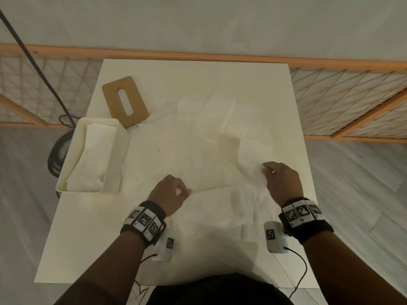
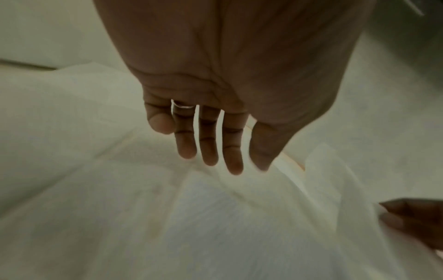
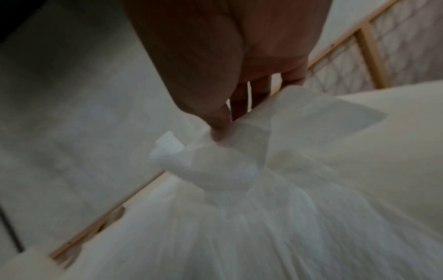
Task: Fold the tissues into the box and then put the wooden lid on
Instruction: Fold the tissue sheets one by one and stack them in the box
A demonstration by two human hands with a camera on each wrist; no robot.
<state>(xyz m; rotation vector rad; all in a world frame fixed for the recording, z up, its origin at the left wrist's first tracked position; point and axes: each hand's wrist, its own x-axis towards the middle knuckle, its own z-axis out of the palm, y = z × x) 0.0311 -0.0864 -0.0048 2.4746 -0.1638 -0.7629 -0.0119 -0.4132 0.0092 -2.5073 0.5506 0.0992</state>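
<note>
Several white tissues lie spread flat across the white table. At its left edge stands the open cream box, with folded tissue inside. Just behind the box the wooden lid with its slot lies flat. My right hand pinches a bunched tissue between thumb and fingers and holds it lifted off the table. My left hand hovers over the spread tissues; its fingers are straight and hold nothing.
A wooden lattice screen runs behind the table. On the floor to the left are a black cable and a dark round object. Grey floor planks lie to the right.
</note>
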